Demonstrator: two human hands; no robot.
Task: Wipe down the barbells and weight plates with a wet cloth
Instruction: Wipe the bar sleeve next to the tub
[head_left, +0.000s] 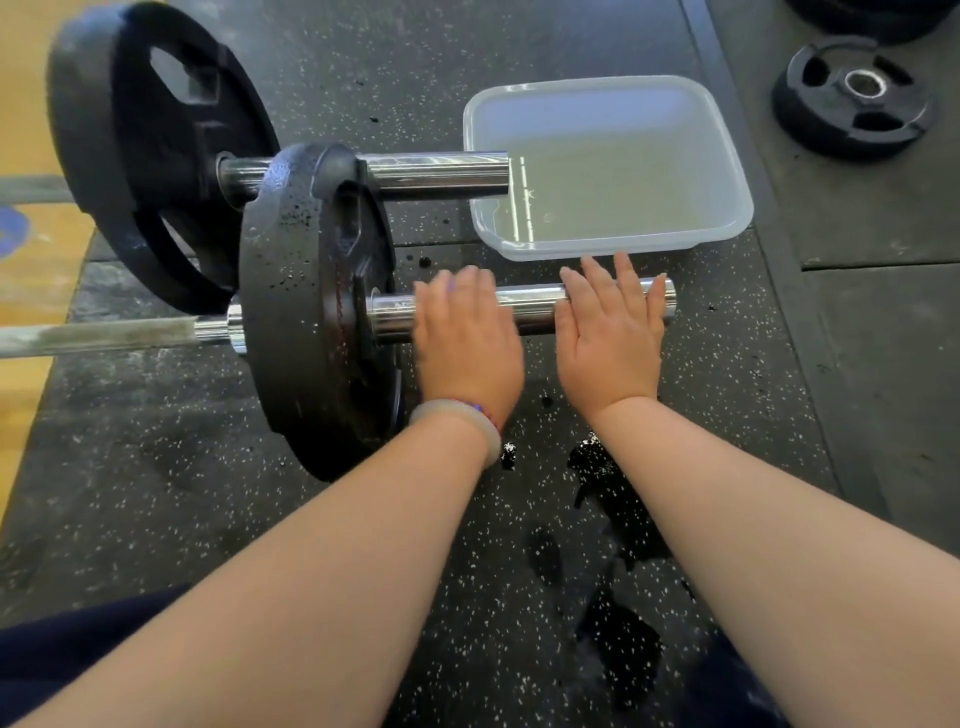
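Left hand and right hand lay flat and open-fingered on the shiny chrome barbell sleeve, gripping nothing. Wet black rubber weight plate sat on that sleeve, clear plastic water tub just beyond. No cloth visible, so probably fetching one's next.

My left hand and right hand are resting on the barbell sleeve, smooth glossy metal. The weight plate is looking matt and grainy, the tub translucent plastic, the floor speckled and rough.
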